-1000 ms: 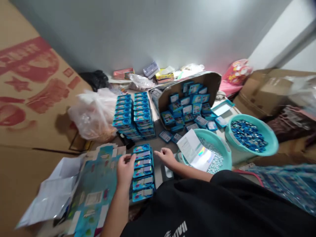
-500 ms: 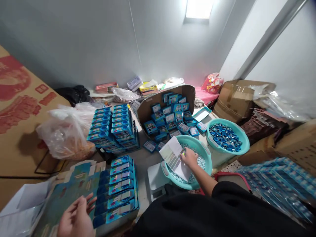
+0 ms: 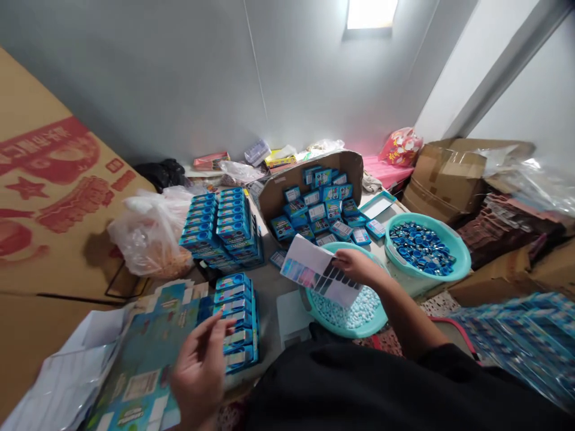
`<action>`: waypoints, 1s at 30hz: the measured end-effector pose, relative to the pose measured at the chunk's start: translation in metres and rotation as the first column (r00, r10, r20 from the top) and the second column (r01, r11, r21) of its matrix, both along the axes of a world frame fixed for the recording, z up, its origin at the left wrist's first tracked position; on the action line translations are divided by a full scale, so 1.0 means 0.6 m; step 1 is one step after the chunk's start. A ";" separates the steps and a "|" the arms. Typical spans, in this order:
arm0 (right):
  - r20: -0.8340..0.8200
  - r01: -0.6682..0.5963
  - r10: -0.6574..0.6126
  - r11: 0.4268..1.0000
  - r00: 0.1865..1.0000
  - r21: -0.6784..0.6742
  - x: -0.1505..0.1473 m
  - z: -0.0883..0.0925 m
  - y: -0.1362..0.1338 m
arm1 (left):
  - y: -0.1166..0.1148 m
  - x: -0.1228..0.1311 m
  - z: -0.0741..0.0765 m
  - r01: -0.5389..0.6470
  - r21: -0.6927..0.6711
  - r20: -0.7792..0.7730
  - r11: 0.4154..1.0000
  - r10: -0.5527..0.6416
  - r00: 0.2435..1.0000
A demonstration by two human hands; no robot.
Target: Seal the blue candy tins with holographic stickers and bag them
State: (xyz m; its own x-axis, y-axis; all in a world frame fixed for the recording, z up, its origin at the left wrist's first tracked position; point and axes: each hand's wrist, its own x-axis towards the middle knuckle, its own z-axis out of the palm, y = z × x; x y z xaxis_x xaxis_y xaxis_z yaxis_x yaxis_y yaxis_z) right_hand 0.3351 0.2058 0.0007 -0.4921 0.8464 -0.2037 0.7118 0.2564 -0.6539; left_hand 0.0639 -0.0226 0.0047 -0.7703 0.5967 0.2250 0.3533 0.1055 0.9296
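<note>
My right hand (image 3: 357,266) grips a sticker sheet (image 3: 309,272) by its upper edge, fingers pinched on it. The white sheet carries shiny rectangles and dark patches, and is tilted above a turquoise basin (image 3: 381,326) of small pale pellets (image 3: 348,308). Slightly blurred, my left hand (image 3: 202,362) hovers with loosely bent fingers, apart and with nothing visible in them. It is just left of a row of small blue printed boxes (image 3: 238,320), overlapping the row's near left side in view. Flattened printed cardboard (image 3: 150,353) lies under and beside that hand.
Stacked blue boxes (image 3: 233,230) stand behind the row. An open carton (image 3: 269,200) spills more blue packets. Another turquoise basin (image 3: 462,263) holds blue and silvery pieces. A plastic bag (image 3: 144,239) and a large carton (image 3: 58,239) flank the left; wrapped blue packs (image 3: 521,341) fill the lower right.
My left hand has moved up and right toward the row of boxes. My right hand has lifted the sticker sheet and turned it, showing its shiny and dark rectangles. The view has shifted left.
</note>
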 end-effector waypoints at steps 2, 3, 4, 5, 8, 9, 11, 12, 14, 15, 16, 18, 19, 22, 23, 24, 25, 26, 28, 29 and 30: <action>-0.058 -0.135 0.140 0.988 0.988 0.075 -0.031 0.069 -0.029 | 0.013 0.022 0.044 0.255 0.025 -0.323 0.967 -0.234 0.917; -0.083 -0.185 0.194 0.977 0.978 0.103 -0.049 0.099 -0.045 | 0.020 0.029 0.065 0.392 0.022 -0.503 0.920 -0.328 0.800; -0.113 -0.237 0.251 0.963 0.961 0.125 -0.068 0.125 -0.062 | 0.029 0.035 0.085 0.468 -0.002 -0.649 0.884 -0.357 0.672; -0.142 -0.291 0.309 0.947 0.941 0.133 -0.087 0.145 -0.077 | 0.037 0.039 0.102 0.498 -0.047 -0.750 0.866 -0.360 0.555; -0.256 -0.412 0.433 0.901 0.864 0.135 -0.134 0.180 -0.116 | 0.057 0.034 0.135 0.482 -0.146 -0.869 0.864 -0.345 0.355; -0.297 -0.439 0.459 0.888 0.838 0.134 -0.145 0.186 -0.126 | 0.060 0.028 0.138 0.486 -0.157 -0.880 0.860 -0.345 0.327; -0.338 -0.487 0.503 0.863 0.796 0.137 -0.160 0.193 -0.138 | 0.059 0.013 0.137 0.504 -0.155 -0.887 0.850 -0.344 0.307; -0.338 -0.511 0.525 0.849 0.781 0.136 -0.165 0.196 -0.143 | 0.056 0.004 0.134 0.512 -0.155 -0.885 0.845 -0.350 0.308; -0.309 -0.560 0.570 0.818 0.761 0.131 -0.171 0.203 -0.149 | 0.047 -0.011 0.126 0.520 -0.164 -0.872 0.838 -0.370 0.321; -0.288 -0.577 0.589 0.806 0.755 0.133 -0.174 0.206 -0.152 | 0.042 -0.017 0.122 0.521 -0.173 -0.864 0.836 -0.382 0.327; -0.266 -0.588 0.603 0.796 0.752 0.142 -0.176 0.208 -0.155 | 0.036 -0.021 0.119 0.519 -0.176 -0.860 0.837 -0.387 0.333; -0.226 -0.590 0.614 0.790 0.756 0.169 -0.182 0.208 -0.161 | 0.027 -0.026 0.114 0.510 -0.159 -0.859 0.845 -0.373 0.350; -0.215 -0.587 0.614 0.789 0.759 0.179 -0.186 0.207 -0.163 | 0.023 -0.028 0.112 0.504 -0.143 -0.862 0.852 -0.357 0.360; -0.233 -0.584 0.609 0.793 0.758 0.175 -0.195 0.202 -0.168 | 0.013 -0.030 0.104 0.484 -0.093 -0.879 0.870 -0.301 0.371; -0.241 -0.584 0.608 0.794 0.756 0.170 -0.198 0.201 -0.169 | 0.011 -0.030 0.101 0.479 -0.080 -0.886 0.874 -0.283 0.368; -0.242 -0.587 0.610 0.792 0.755 0.165 -0.200 0.201 -0.169 | 0.008 -0.030 0.099 0.475 -0.066 -0.891 0.878 -0.266 0.368; -0.240 -0.593 0.613 0.790 0.753 0.159 -0.202 0.201 -0.169 | 0.006 -0.030 0.097 0.470 -0.056 -0.893 0.881 -0.255 0.370; -0.234 -0.601 0.620 0.784 0.749 0.154 -0.203 0.201 -0.168 | 0.004 -0.030 0.096 0.468 -0.050 -0.892 0.882 -0.250 0.376; -0.225 -0.623 0.641 0.767 0.734 0.153 -0.205 0.204 -0.168 | 0.001 -0.029 0.096 0.467 -0.046 -0.883 0.883 -0.254 0.393; -0.223 -0.633 0.651 0.758 0.725 0.157 -0.205 0.206 -0.168 | -0.001 -0.028 0.097 0.464 -0.046 -0.879 0.885 -0.257 0.402; -0.222 -0.640 0.659 0.752 0.719 0.160 -0.206 0.208 -0.168 | -0.002 -0.028 0.098 0.459 -0.045 -0.875 0.887 -0.256 0.410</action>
State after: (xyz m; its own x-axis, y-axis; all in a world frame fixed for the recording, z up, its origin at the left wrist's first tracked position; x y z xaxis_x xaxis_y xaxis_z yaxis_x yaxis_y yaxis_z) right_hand 0.2115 0.1050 0.1254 -0.9507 0.3064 0.0484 0.1696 0.6442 -0.7458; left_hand 0.0473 -0.0239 0.0637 0.1355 0.6407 0.7557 0.9260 -0.3532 0.1333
